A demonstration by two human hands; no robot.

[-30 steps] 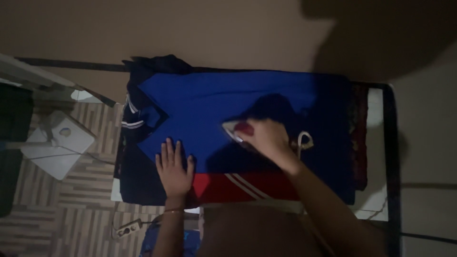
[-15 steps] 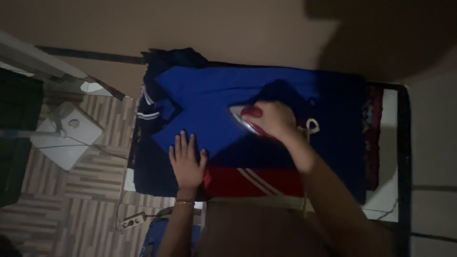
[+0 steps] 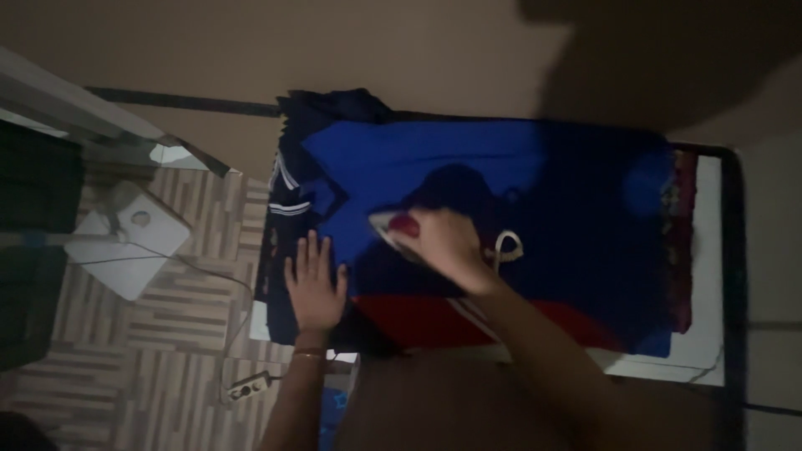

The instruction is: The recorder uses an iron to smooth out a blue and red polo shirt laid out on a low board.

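A blue shirt [image 3: 535,171] with a dark striped collar and a red panel with white stripes lies spread flat on a padded table top. My right hand [image 3: 447,246] grips the handle of a red and white clothes iron [image 3: 394,227], which rests on the shirt's middle with its tip pointing left. The iron's white cord [image 3: 506,246] loops just right of my hand. My left hand [image 3: 314,284] lies flat, fingers spread, on the shirt's near left part below the collar.
A dark red patterned cloth [image 3: 681,242] shows under the shirt at the right, over a white surface with a dark frame. A white square device [image 3: 127,242] and a power strip [image 3: 247,386] lie on the striped floor at left. A beige wall is beyond.
My right hand has drawn the iron leftward and slightly nearer across the shirt. My left hand stays pressed flat. The view has shifted, so everything sits a bit further right.
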